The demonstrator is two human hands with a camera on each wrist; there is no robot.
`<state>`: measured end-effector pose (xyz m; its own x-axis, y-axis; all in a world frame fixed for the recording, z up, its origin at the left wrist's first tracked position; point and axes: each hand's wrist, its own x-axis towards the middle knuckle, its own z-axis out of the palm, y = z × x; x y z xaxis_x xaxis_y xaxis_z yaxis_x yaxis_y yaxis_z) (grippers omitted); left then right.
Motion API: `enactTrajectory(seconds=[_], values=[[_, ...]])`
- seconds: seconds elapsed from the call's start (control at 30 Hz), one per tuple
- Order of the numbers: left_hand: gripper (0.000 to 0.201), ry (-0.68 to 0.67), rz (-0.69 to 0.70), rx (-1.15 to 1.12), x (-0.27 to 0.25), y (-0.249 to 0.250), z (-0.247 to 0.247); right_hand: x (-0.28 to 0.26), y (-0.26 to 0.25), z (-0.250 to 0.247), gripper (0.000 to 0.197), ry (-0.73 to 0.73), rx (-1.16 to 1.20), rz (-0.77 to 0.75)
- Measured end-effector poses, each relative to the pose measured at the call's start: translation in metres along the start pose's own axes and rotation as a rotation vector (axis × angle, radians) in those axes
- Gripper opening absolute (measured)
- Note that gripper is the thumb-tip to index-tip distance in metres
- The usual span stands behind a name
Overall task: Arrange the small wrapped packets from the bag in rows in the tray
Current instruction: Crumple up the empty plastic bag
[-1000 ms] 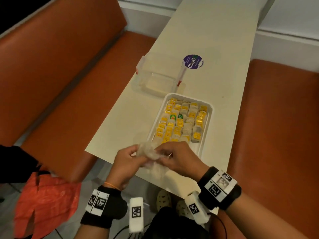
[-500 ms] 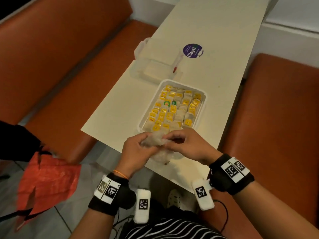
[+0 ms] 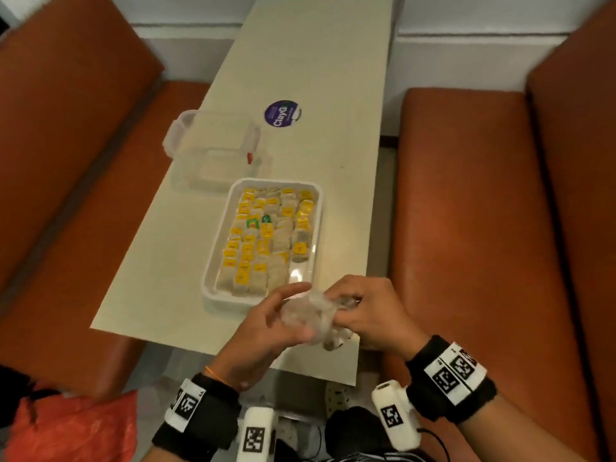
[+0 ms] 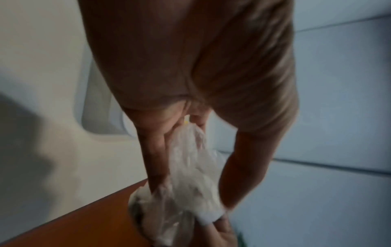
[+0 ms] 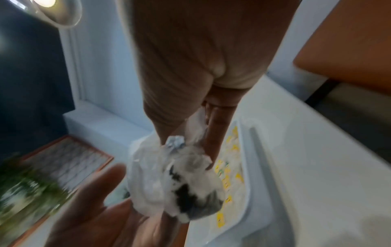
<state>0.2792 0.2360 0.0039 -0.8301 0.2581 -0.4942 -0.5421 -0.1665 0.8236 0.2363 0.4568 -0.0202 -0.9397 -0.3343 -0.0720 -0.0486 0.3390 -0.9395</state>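
A white tray (image 3: 213,261) lies on the cream table (image 3: 173,261), filled with rows of small wrapped packets (image 3: 263,241), mostly yellow-labelled, with bare floor at its near right corner. Just in front of that corner I hold a crumpled clear plastic bag (image 3: 310,315) with both hands. My left hand (image 3: 266,321) cradles the bag between fingers and thumb (image 4: 156,158). My right hand (image 3: 353,305) pinches the bag's gathered top (image 5: 175,142). Pale packets show at the bag's bottom (image 3: 330,343); how many it holds is hidden.
A clear lidded container (image 3: 216,151) stands behind the tray, and a purple round sticker (image 3: 282,114) lies on the table beyond it. Orange benches (image 3: 466,228) flank the narrow table. A red bag (image 3: 73,428) lies low at the left. The table's near edge is under my hands.
Both hands and the bag have shifted right, from the tray's near left end to its near right corner. My left fingers have straightened somewhat around the bag.
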Motion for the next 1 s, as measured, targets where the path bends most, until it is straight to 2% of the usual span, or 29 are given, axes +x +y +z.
enactTrajectory(seconds=[0.07, 0.17, 0.23, 0.3, 0.37, 0.5, 0.6, 0.67, 0.73, 0.83, 0.87, 0.9, 0.97, 1.0], values=[[0.081, -0.073, 0.049, 0.219, 0.012, -0.009, 0.010, -0.015, 0.017, -0.014, 0.021, 0.067, 0.008, 0.083], [0.057, 0.010, 0.100, 0.547, 0.035, -0.024, 0.036, -0.045, 0.032, -0.026, 0.024, 0.077, 0.020, 0.125], [0.039, 0.060, 0.083, 0.579, 0.047, -0.035, 0.050, -0.068, 0.034, -0.033, 0.038, 0.064, 0.077, 0.147], [0.030, 0.041, 0.061, 0.608, 0.054, -0.044, 0.062, -0.091, 0.034, -0.038, 0.057, 0.060, 0.181, 0.180], [0.036, -0.024, 0.048, 0.635, 0.058, -0.054, 0.071, -0.112, 0.040, -0.035, 0.062, 0.103, 0.202, 0.179], [0.065, -0.274, -0.057, 0.672, 0.061, -0.076, 0.087, -0.143, 0.084, -0.027, 0.034, 0.329, 0.182, 0.242], [0.078, -0.398, -0.116, 0.678, 0.059, -0.091, 0.091, -0.161, 0.134, -0.028, 0.026, 0.482, 0.121, 0.414], [0.082, -0.482, -0.176, 0.682, 0.056, -0.103, 0.088, -0.165, 0.173, -0.023, 0.024, 0.519, -0.003, 0.615], [0.078, -0.595, -0.276, 0.693, 0.048, -0.120, 0.084, -0.158, 0.206, -0.013, 0.020, 0.493, -0.131, 0.766], [0.056, -0.650, -0.386, 0.756, 0.033, -0.151, 0.081, -0.132, 0.236, 0.007, 0.017, 0.381, -0.071, 0.849], [0.050, -0.633, -0.427, 0.789, 0.031, -0.164, 0.085, -0.122, 0.242, 0.014, 0.014, 0.322, -0.062, 0.863], [0.047, -0.543, -0.553, 0.769, 0.034, -0.181, 0.089, -0.112, 0.248, 0.022, 0.011, 0.269, -0.071, 0.879], [0.043, -0.433, -0.739, 0.574, 0.029, -0.213, 0.070, -0.095, 0.262, 0.037, 0.010, 0.192, -0.091, 0.922], [0.040, -0.361, -0.778, 0.529, 0.030, -0.231, 0.067, -0.086, 0.270, 0.043, 0.012, 0.163, -0.111, 0.933]])
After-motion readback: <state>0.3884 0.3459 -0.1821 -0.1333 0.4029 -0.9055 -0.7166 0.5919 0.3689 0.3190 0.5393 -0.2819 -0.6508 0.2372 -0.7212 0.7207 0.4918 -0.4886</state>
